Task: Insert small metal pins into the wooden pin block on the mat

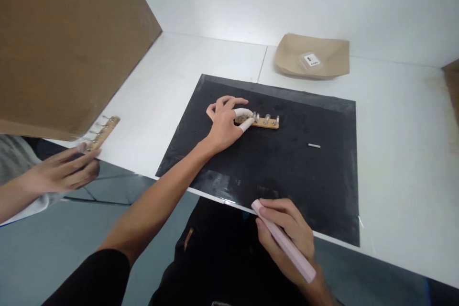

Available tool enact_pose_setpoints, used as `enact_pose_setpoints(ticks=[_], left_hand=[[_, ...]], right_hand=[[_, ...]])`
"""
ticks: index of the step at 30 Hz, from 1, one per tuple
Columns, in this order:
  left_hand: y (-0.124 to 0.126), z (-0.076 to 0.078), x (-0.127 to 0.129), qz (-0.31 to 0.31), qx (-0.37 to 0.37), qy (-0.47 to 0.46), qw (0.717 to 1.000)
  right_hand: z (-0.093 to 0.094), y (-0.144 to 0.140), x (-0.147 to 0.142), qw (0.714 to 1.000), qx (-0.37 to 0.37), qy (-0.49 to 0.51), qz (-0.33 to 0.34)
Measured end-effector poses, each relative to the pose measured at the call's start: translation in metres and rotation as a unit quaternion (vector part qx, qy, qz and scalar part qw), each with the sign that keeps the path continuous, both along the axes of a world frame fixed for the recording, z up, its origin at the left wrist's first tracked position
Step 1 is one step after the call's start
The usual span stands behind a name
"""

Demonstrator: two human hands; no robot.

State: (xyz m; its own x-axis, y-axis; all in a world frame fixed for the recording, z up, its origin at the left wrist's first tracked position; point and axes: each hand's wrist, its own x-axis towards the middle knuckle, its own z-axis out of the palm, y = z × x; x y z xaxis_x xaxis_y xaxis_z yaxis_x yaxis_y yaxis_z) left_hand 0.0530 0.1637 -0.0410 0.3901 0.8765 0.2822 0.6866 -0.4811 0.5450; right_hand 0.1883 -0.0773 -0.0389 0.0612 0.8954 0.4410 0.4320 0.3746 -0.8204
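On the black mat lies a narrow wooden strip (267, 123) carrying several small clear upright pieces and metal bits. My left hand (226, 122) has white covers on its thumb and index finger, which pinch the strip's left part; the other fingers stick out above. Exactly what sits between the fingertips is hidden. At the mat's front edge, my right hand (287, 234) is closed round a pale pink, straight-sided pen-like stick (287, 244), its upper end tilted to the left. To the right of the strip, a short thin whitish rod (314, 145) lies on the mat.
The black mat (287, 172) covers the middle of the white table (401, 162). Behind it stands a brown paper tray (335, 57) with a small labelled clear box (310, 61). A brown panel (71, 33) rises at left; another person's hand (73, 169) touches a similar wooden strip (103, 132).
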Motion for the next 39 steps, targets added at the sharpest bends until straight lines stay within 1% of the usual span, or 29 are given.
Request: enact_pose_setpoints(ticks=[5,13,21,28,31,34,39], left_hand=[[0.001,0.0,0.0,-0.003,0.001,0.009,1.0],[0.002,-0.002,-0.001,0.0,0.01,-0.007,1.0],[0.0,-0.002,-0.001,-0.013,0.022,0.0,1.0],[-0.001,-0.004,-0.004,-0.015,0.037,0.007,0.999],[-0.001,-0.005,-0.005,-0.017,0.06,0.01,0.998],[-0.002,-0.006,-0.006,-0.024,0.1,0.007,0.995],[-0.018,-0.005,-0.016,-0.039,0.155,0.021,0.987]], right_hand=[[0.001,0.0,-0.002,1.0,-0.005,0.007,0.009],[-0.001,-0.007,-0.003,0.999,-0.022,0.019,0.02],[0.007,-0.013,0.002,0.997,-0.052,0.014,0.047],[0.0,-0.014,0.005,0.997,-0.059,0.016,0.046],[-0.001,-0.014,0.005,0.997,-0.06,0.016,0.054],[-0.001,-0.013,0.006,0.996,-0.062,0.028,0.065],[0.002,-0.015,0.009,0.995,-0.072,0.021,0.068]])
